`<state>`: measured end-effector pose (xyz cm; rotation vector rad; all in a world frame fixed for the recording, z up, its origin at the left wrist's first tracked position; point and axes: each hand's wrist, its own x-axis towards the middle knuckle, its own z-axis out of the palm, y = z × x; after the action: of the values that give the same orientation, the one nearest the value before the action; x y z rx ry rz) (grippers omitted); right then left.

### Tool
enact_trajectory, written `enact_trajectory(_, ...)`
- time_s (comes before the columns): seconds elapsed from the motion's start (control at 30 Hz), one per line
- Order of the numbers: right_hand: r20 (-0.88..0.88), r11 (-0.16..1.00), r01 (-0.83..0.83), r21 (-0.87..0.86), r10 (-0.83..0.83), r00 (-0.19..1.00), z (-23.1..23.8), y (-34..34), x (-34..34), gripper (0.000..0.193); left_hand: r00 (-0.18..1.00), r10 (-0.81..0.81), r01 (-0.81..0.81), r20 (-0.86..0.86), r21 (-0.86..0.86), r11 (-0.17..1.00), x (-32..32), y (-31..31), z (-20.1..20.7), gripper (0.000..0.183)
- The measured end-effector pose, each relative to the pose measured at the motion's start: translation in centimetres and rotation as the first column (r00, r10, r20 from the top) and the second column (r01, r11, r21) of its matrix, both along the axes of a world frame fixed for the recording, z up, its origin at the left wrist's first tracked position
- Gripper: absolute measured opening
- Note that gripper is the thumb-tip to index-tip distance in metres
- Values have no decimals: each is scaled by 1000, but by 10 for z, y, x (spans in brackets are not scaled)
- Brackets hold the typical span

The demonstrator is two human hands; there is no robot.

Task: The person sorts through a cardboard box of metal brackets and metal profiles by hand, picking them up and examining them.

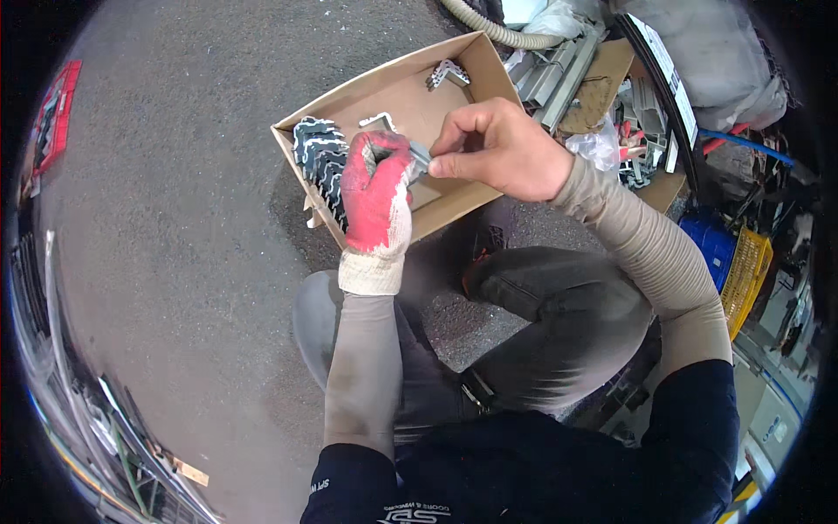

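Note:
Over an open cardboard box (485, 66), my left hand (379, 188), in a red and white work glove, grips a small grey piece (420, 155) that looks like a cut metal profile. My right hand (502, 148), bare, pinches the other end of that piece between thumb and fingers. My fingers hide much of its shape. Several dark angled profile pieces (321, 164) with pale cut edges stand in a row along the box's left side, partly behind the glove. Another profile piece (378, 120) lies just beyond my left hand. One more profile piece (448, 73) sits in the far corner.
Long metal profiles (566, 80) and a ribbed hose (502, 33) lie beyond the box. To the right stand a blue container (709, 244) and a yellow basket (746, 278). Long strips (65, 349) line the left edge, below a red crate (58, 113).

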<state>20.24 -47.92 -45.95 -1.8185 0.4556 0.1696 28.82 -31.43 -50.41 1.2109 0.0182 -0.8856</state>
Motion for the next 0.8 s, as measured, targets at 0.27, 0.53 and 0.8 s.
enact_trajectory(0.27,-12,995,-65,-76,65,998,-1,-4,14,21,997,67,-69,-32,-40,997,2,-2,-3,11)
enact_trajectory(0.53,-9,936,90,339,-92,996,-61,-29,22,38,904,130,-241,-406,-234,942,7,0,-2,37)
enact_trajectory(0.8,-230,265,-503,-823,654,721,-253,-10,-33,12,828,63,-293,-558,-334,896,0,-5,6,55)
